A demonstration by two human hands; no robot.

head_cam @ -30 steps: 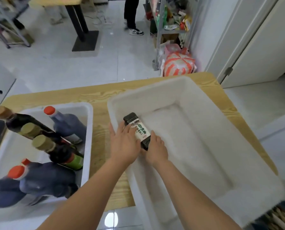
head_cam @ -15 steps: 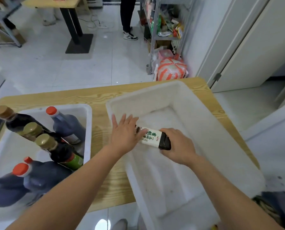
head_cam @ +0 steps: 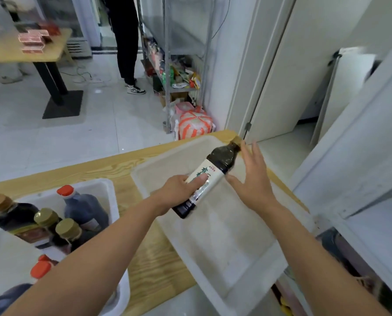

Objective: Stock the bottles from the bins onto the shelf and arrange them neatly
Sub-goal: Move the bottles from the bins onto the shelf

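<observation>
Lift-out step: left hand point(head_cam: 179, 190) grips dark bottle point(head_cam: 213, 176) round its label, tilted over white bin point(head_cam: 236, 247), cap pointing away. The right hand point(head_cam: 252, 181) is spread just beside the bottle's shoulder. Next, probably: turn it upright and carry it to the shelf.

Both bare — left hand point(head_cam: 179, 190), right hand point(head_cam: 253, 179) and the forearms; nails seemingly short, though blurred.
</observation>
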